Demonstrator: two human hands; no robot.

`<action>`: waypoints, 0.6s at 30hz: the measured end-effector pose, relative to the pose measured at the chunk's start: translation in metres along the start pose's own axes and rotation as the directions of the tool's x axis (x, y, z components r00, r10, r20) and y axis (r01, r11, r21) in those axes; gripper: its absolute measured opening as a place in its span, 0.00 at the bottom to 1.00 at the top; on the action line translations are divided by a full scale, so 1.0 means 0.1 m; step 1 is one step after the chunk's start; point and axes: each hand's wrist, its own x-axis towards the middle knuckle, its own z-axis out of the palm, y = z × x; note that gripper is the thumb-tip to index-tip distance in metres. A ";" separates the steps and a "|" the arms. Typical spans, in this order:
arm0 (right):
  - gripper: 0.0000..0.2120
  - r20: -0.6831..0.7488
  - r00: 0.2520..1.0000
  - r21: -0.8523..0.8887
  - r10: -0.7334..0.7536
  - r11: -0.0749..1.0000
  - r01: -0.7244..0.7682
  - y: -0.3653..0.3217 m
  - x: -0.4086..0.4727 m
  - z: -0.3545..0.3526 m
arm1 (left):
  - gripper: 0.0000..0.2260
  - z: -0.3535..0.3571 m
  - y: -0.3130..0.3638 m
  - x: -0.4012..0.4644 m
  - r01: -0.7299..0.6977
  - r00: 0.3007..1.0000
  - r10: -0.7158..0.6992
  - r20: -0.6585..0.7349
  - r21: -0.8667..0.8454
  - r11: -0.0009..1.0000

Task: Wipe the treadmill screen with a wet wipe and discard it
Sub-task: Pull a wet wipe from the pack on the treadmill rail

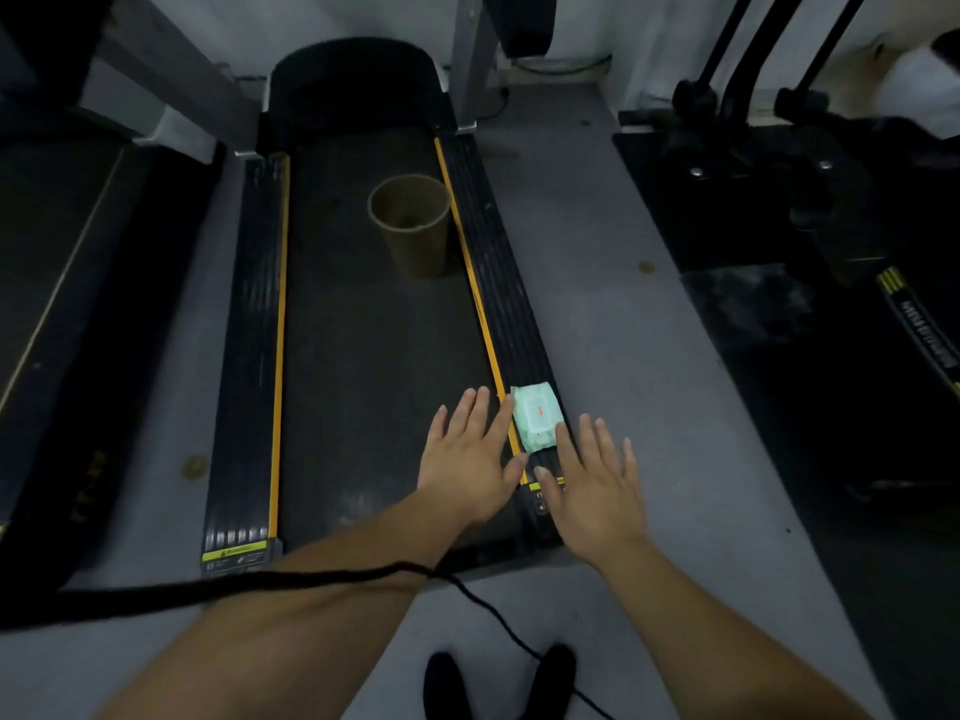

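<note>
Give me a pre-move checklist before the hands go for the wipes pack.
1. Pale green soft pack of wet wipes within reach on the treadmill's black right side rail: ok.
2. Left hand empty, fingers spread: ok.
3. Right hand empty, open beside the pack: ok.
4. Pack's flap open: cannot tell.
5. Brown cardboard cup upright on the dark belt, ready for discards: ok.
6. Treadmill screen in sight: not ok, out of frame.
</note>
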 end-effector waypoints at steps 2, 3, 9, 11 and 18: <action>0.38 0.024 1.000 0.001 -0.012 1.000 0.012 0.08 0.28 0.12 | 0.34 0.07 -0.05 0.28 0.005 1.000 -0.005 0.023 0.001 1.000; 0.38 0.036 0.999 0.008 -0.019 1.000 0.019 0.12 0.42 0.17 | 0.34 0.11 -0.08 0.42 0.011 1.000 -0.011 0.027 0.004 1.000; 0.40 0.086 0.995 0.027 -0.057 0.998 0.055 0.48 1.13 0.67 | 0.35 0.54 -0.17 1.20 0.053 0.996 -0.055 0.066 0.023 0.998; 0.40 0.111 0.992 0.023 -0.056 0.998 0.054 0.63 1.37 0.93 | 0.36 0.74 -0.20 1.46 0.052 0.995 -0.053 0.082 0.021 0.998; 0.38 0.099 0.994 0.046 -0.035 0.998 0.031 0.95 2.02 1.89 | 0.48 1.78 -0.46 2.24 0.026 0.985 -0.025 0.171 -0.003 1.000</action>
